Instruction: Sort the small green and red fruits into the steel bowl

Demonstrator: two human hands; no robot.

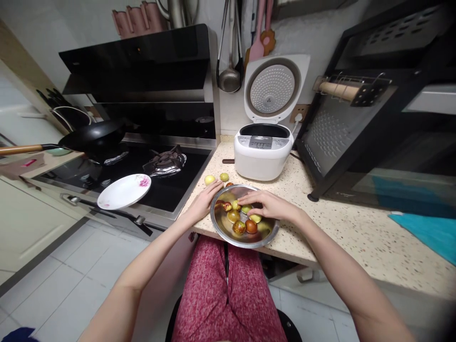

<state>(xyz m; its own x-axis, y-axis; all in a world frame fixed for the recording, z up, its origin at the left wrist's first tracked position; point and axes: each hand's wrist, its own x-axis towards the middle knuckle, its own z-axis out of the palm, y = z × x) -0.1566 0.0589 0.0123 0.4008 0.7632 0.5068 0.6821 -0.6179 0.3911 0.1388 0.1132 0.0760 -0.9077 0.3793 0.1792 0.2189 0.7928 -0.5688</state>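
Observation:
A shallow stainless steel bowl [223, 232] stands at the counter's front edge, holding several green and reddish-brown jujubes [239, 227]. My left hand [204, 202] lies beside the bowl's left rim, fingers stretched out towards the fruit on the counter. Just beyond those fingertips are a pale green jujube [210, 180], a smaller green one [224, 176] and a brown one [230, 184] partly hidden behind the rim. Over the bowl's right side reaches my right hand [269, 205], its fingers extended and thumb apart, above a green jujube [245, 209]. Whether it touches that fruit is unclear.
Behind the bowl stands a white rice cooker [261, 159] with its lid raised. A white plate [124, 191] overhangs the stove's [194, 166] front edge at left, near a black wok [93, 137]. To the right are a black rack [313, 156] and a blue cloth [423, 232].

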